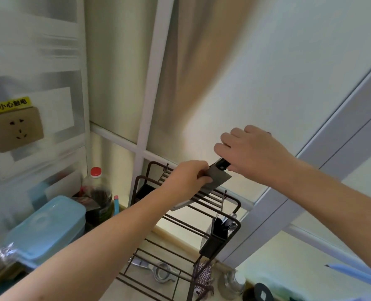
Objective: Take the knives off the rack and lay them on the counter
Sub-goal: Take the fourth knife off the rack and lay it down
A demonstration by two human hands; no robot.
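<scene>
A dark wire rack (pixel 186 216) stands on the counter by the window. A cleaver (pixel 218 177) with a grey blade and black handle is partly out of the rack's top slots, tilted up to the right. My right hand (pixel 252 153) grips its black handle. My left hand (pixel 191 177) pinches the blade's left edge. Below them, a second flat blade (pixel 181 205) lies across the rack's upper bars. Whether more knives sit in the rack is hidden by my arms.
A black utensil holder (pixel 220 232) hangs on the rack's right side. A metal squeezer (pixel 163 272) lies under the rack. Blue lidded boxes (pixel 47 227) and a red-capped bottle (pixel 97 192) stand left. A wall socket (pixel 15 128) is upper left. A jar (pixel 232 283) sits bottom right.
</scene>
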